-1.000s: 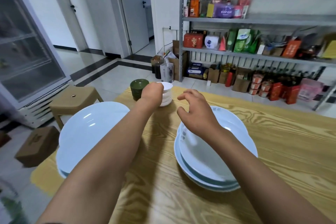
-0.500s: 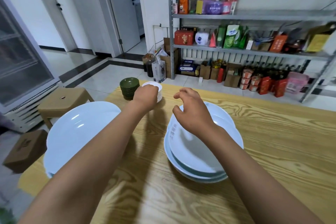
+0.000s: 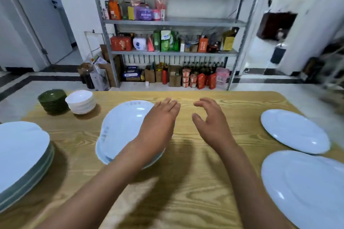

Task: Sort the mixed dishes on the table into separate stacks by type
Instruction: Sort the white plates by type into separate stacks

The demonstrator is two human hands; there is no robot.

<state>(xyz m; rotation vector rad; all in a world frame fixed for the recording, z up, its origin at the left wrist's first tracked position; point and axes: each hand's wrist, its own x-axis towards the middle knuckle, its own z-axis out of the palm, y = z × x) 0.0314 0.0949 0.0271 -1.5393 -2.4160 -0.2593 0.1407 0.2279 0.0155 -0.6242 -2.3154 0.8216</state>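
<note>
The left forearm covers the near right part of the middle plate stack [image 3: 121, 132]. The left plate stack [image 3: 22, 154] and the near right plate [image 3: 307, 188] run off frame. The right background's smeared, shelf labels are unreadable.

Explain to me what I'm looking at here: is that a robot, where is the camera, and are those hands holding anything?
There is no robot. A person wears a wide-angle camera on the head, looking forward and down, so you see their own two arms reaching out over a wooden table.

The left hand hangs with straight fingers over a stack of pale deep plates. The right hand hovers over bare wood with loosely curled fingers. Neither holds anything.

On the table, dishes stand in groups: a stack of dark green bowls at the far left, a stack of white bowls beside it, a stack of large plates at the left edge, and two large plates lying apart on the right. Behind stands a metal shelf of packaged goods.
</note>
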